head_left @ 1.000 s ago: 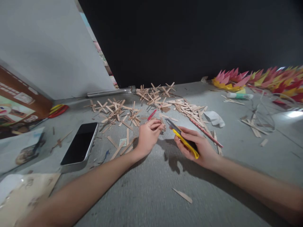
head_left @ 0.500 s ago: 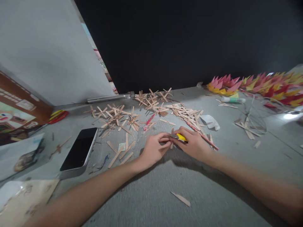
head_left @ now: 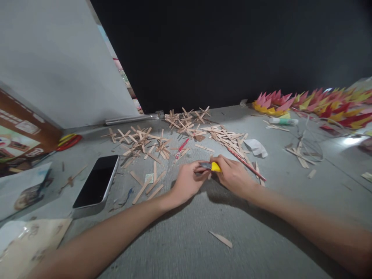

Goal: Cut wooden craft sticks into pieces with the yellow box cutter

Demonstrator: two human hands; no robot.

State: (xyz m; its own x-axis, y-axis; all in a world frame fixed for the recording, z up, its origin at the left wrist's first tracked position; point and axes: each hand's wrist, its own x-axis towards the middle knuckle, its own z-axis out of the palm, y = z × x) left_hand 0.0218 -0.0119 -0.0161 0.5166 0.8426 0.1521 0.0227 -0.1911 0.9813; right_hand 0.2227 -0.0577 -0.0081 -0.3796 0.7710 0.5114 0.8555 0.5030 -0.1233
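My right hand (head_left: 235,176) is closed around the yellow handle of a craft knife (head_left: 216,167). Its grey blade points left and lies against the fingertips of my left hand (head_left: 187,180). My left fingers are pinched together on a wooden craft stick (head_left: 209,176); only short ends of it show between the hands, and the rest is hidden by the fingers. On the table below the hands lies a pointed piece of stick (head_left: 221,239). A red pencil-like rod (head_left: 246,164) is just beyond my right wrist.
Piles of craft sticks (head_left: 141,141) spread across the back of the grey table. A phone (head_left: 97,181) lies left, near a brown box (head_left: 26,128). Pink and yellow paper crowns (head_left: 273,104), a glue stick (head_left: 283,121) and a crumpled tissue (head_left: 256,148) are at the right.
The craft knife has shifted left in my right hand's grip, its blade now over the left fingertips. Both hands stay close together; the whole view has moved slightly.
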